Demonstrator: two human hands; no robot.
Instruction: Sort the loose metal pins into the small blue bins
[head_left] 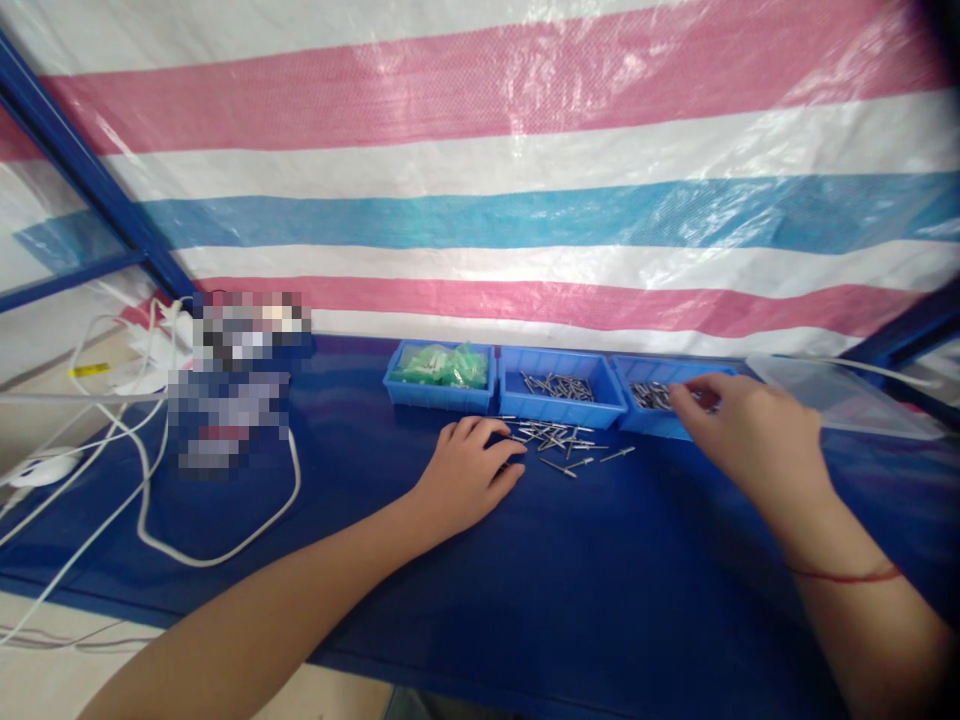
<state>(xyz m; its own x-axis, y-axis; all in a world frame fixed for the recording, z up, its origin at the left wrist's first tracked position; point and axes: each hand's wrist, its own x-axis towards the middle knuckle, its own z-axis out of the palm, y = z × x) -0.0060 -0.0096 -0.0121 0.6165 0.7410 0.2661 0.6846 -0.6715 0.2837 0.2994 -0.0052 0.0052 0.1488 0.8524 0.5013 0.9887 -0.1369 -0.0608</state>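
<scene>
A loose pile of blind rivets [553,437], silver with long thin pins, lies on the blue tabletop [570,600]. My left hand [466,474] rests at the pile's left side, fingers spread and slightly bent. Behind the pile, a blue bin [562,408] holds more rivets. My right hand [761,435] is over the right-hand blue bin [654,423], which contains small metal pieces that look like rivets. Its thumb and fingers are pinched together at that bin; whatever is between them is hidden.
A third blue bin [439,396] on the left holds green plastic packets [442,365]. A clear plastic sheet [840,395] lies at the right. White cables [217,562] loop across the left side beside blurred-out items. A striped tarp [525,215] hangs behind.
</scene>
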